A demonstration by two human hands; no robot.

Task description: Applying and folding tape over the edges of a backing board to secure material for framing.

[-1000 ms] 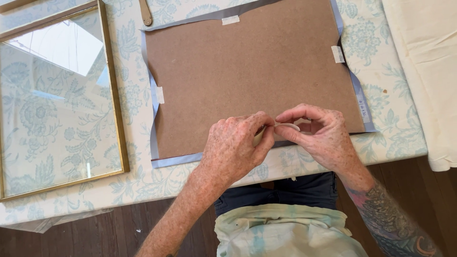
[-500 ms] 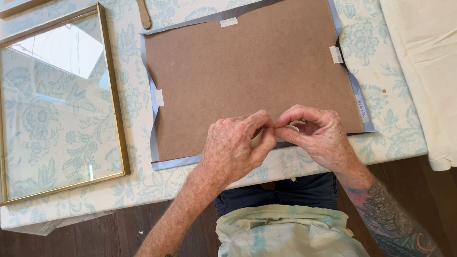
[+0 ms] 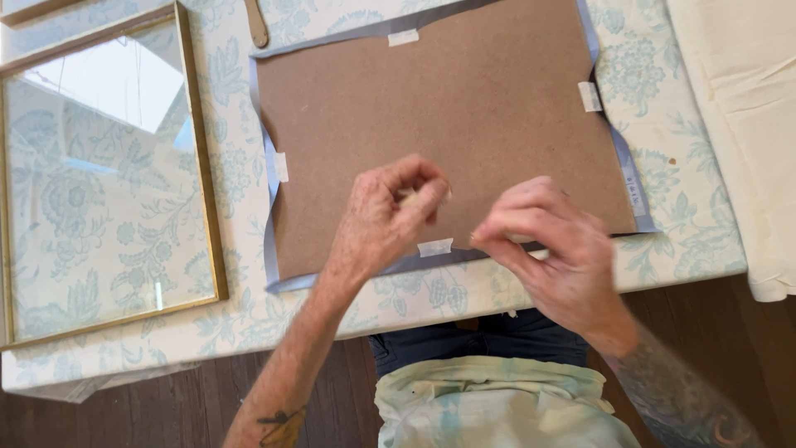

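Observation:
A brown backing board [image 3: 464, 108] lies on a grey-blue sheet [image 3: 269, 207] whose edges fold over it. Small pale tape strips hold the sheet at the top [image 3: 404, 37], left [image 3: 282, 166] and right [image 3: 589, 95]. Another tape strip [image 3: 435, 246] sits across the near edge, between my hands. My left hand [image 3: 377, 228] hovers over the board's near part, fingers pinched on a small pale bit [image 3: 414, 197], apparently tape. My right hand [image 3: 551, 249] is just right of the near strip, fingers curled together, tips at the board's edge, with nothing visible in it.
A gold-edged glass frame [image 3: 203, 166] lies to the left on the floral tablecloth [image 3: 663, 241]. A wooden handle [image 3: 257, 25] pokes in at the top. Cream cloth [image 3: 738, 124] covers the right side. The table's near edge is at my waist, dark wood floor below.
My hands were pressed together at the board's near edge. They have come apart, the left lifting up and left, and a tape strip now shows on that edge.

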